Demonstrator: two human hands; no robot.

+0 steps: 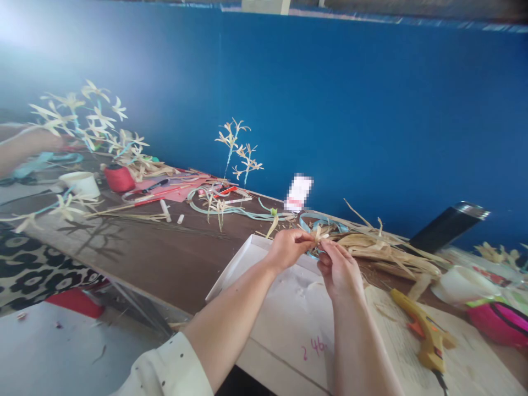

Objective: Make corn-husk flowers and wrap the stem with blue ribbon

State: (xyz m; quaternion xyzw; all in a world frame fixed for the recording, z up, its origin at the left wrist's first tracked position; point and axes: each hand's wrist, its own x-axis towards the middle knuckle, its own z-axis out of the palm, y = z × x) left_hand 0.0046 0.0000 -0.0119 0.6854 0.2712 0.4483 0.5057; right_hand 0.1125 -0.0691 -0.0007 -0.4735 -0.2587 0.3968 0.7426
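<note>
My left hand (290,248) and my right hand (340,268) meet above the far end of a shallow white box lid (270,316). Both are closed, thumbs against fingertips, pinching a small pale dried-husk flower (319,233) between them. Fingers cover its lower part. Just behind and to the right lies a heap of dried husk strips (371,246), with a light-blue ribbon (330,221) looped at its left end. Right of my right forearm, a yellow glue gun (427,335) rests on a sheet of paper (385,352).
A black flask (447,226) leans by the blue wall. At right are a white tape roll (466,285) and pink pouch (499,324). A blurred phone (298,193) stands behind. Husk-flower stems (247,165) rise further left, near red thread (119,179) and another person's hand (41,142).
</note>
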